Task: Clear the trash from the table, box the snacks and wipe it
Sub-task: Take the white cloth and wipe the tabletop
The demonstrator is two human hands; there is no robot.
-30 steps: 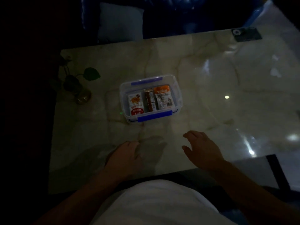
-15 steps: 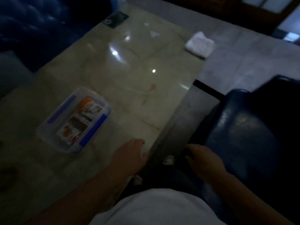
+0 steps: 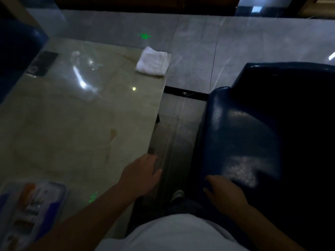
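Note:
A folded white cloth (image 3: pixel 153 61) lies at the far right corner of the marble table (image 3: pixel 72 124). The clear snack box (image 3: pixel 30 212) with blue clips, holding several packets under its lid, sits at the lower left, blurred. My left hand (image 3: pixel 143 174) rests empty at the table's right edge, fingers apart. My right hand (image 3: pixel 224 194) hovers off the table over the front of a dark blue seat, fingers loosely spread and holding nothing. A small brownish stain (image 3: pixel 113 134) marks the table near its right edge.
A dark blue leather seat (image 3: pixel 253 142) stands right of the table with a narrow floor gap (image 3: pixel 174 142) between. A black flat device (image 3: pixel 42 63) lies at the table's far left corner. Grey floor tiles (image 3: pixel 235 48) stretch beyond. A shoe (image 3: pixel 177 195) shows below.
The view has swung right: the snack box slid to the lower left, and the cloth came into view and closer. My right hand left the table and is over the seat.

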